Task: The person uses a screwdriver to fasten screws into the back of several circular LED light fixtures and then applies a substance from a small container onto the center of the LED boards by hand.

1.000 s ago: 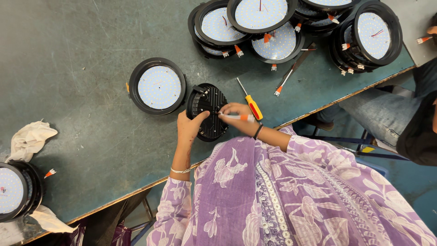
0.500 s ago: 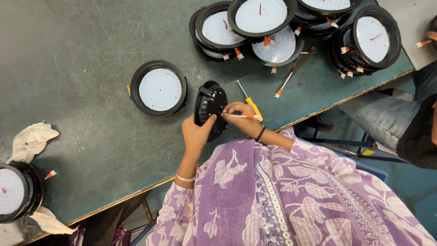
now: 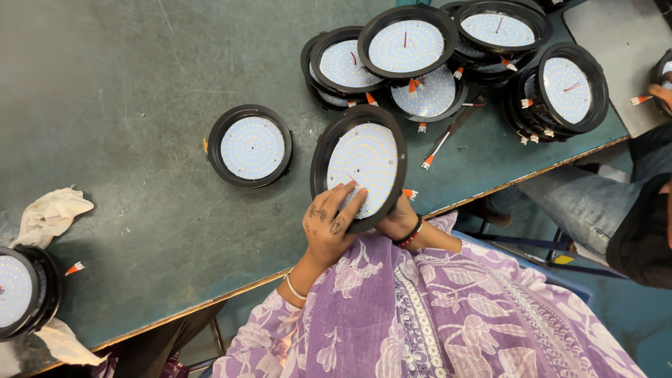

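Note:
I hold a round black lamp housing (image 3: pixel 360 161) with its white LED disc facing up, tilted over the table's near edge. My left hand (image 3: pixel 327 222) lies on its lower left face, fingers spread over the disc and rim. My right hand (image 3: pixel 397 222) grips it from underneath at the lower right, mostly hidden behind the housing. A small orange wire end (image 3: pixel 409 194) sticks out by the right rim.
Another LED lamp (image 3: pixel 249 145) lies flat to the left. Several lamps (image 3: pixel 462 56) are piled at the back right, a screwdriver (image 3: pixel 441 145) beside them. A white rag (image 3: pixel 49 213) and a lamp (image 3: pixel 21 290) lie far left. Another person (image 3: pixel 630 210) sits at right.
The housing was back side up on the table with a yellow-handled screwdriver in my right hand; now it is turned over, LED face up, lifted in both hands.

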